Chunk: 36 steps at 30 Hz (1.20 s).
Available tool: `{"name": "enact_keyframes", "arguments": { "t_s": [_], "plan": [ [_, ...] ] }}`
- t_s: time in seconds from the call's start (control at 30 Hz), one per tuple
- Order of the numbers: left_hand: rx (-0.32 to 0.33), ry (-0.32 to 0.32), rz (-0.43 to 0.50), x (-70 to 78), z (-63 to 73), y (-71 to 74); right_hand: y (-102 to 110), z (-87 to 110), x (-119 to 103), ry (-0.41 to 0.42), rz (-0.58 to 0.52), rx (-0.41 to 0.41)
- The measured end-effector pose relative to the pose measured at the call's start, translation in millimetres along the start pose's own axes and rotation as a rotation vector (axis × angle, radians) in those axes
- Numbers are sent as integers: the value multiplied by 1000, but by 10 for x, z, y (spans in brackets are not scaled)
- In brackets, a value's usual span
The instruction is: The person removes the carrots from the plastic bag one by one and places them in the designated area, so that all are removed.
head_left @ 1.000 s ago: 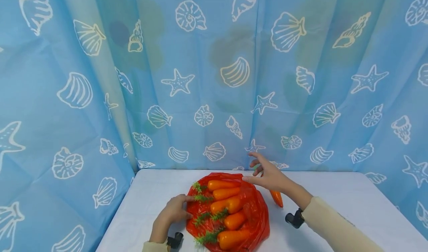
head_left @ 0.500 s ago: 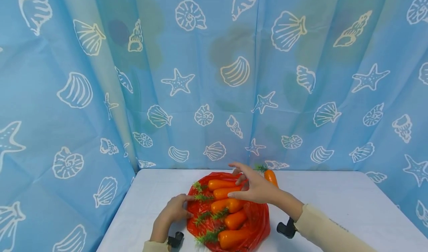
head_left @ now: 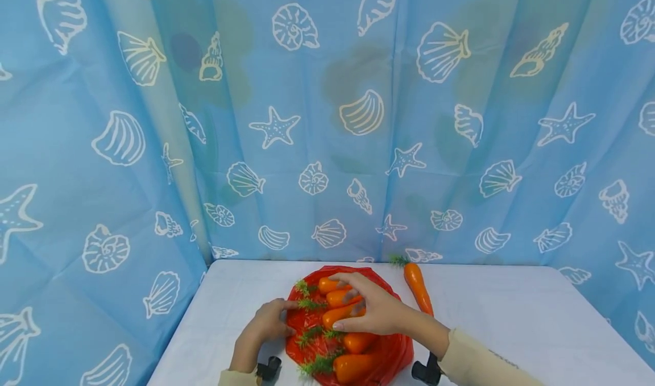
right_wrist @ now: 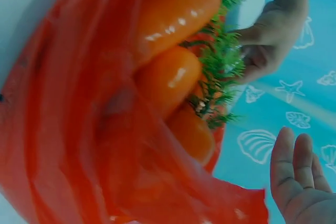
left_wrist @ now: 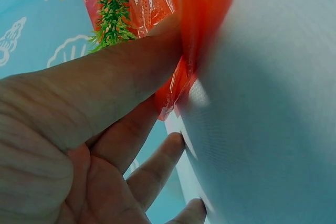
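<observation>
A red plastic bag (head_left: pixel 398 355) lies spread on the table with several orange carrots (head_left: pixel 354 368) on it, their green tops pointing left. My left hand (head_left: pixel 268 320) pinches the bag's left edge between thumb and index finger; in the left wrist view the thumb (left_wrist: pixel 105 82) overlaps the red film (left_wrist: pixel 202 9). Over the carrots hovers my right hand (head_left: pixel 376 306), fingers apart and slightly bent, covering parts of the upper ones. In the right wrist view its fingers (right_wrist: pixel 294 166) extend beside the bag with nothing held.
A single carrot (head_left: pixel 417 283) lies on the white table (head_left: pixel 491 306) right of the bag, its lower end behind the right forearm. A blue curtain (head_left: pixel 327 136) with white shell prints hangs close behind the table and along its sides.
My right hand has moved left and toward me, from beside the loose carrot to above the carrots on the bag, uncovering the loose carrot. The left hand has stayed at the bag's edge.
</observation>
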<state>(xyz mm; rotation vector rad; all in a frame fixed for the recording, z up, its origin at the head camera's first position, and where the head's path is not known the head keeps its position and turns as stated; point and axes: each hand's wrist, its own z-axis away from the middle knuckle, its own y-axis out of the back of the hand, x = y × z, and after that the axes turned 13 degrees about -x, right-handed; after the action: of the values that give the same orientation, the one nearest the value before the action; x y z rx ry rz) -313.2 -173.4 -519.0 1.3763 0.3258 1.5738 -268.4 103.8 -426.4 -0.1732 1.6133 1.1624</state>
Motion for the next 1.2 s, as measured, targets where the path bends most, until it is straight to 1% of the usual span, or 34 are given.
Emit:
{"name": "enact_keyframes", "arguments": {
  "t_s": [0.13, 0.2, 0.4, 0.53, 0.63, 0.73, 0.87, 1.0, 1.2],
  "plan": [
    [2, -8, 3, -9, -6, -8, -31, -15, 108, -36, 1, -8],
    [1, -1, 6, -8, -10, -9, -31, -18, 171, -44, 22, -6],
    [1, 28, 13, 25, -6, 20, 10, 1, 334, -56, 66, 39],
    [5, 23, -1, 25, 3, 27, 45, 33, 414, -70, 97, 76],
    [6, 18, -7, 22, 17, 25, 62, 62, 468, -82, 137, 88],
    [4, 21, -4, 17, 23, 15, 72, 87, 516, -102, 154, 79],
    [3, 22, 1, 18, 22, 4, 81, 114, 563, -125, 136, 74],
    [6, 22, 7, 26, 19, 2, 86, 152, 599, -143, 105, 91],
    [5, 5, 0, 3, 16, 0, 85, 199, 640, -168, 86, 87]
  ]
}}
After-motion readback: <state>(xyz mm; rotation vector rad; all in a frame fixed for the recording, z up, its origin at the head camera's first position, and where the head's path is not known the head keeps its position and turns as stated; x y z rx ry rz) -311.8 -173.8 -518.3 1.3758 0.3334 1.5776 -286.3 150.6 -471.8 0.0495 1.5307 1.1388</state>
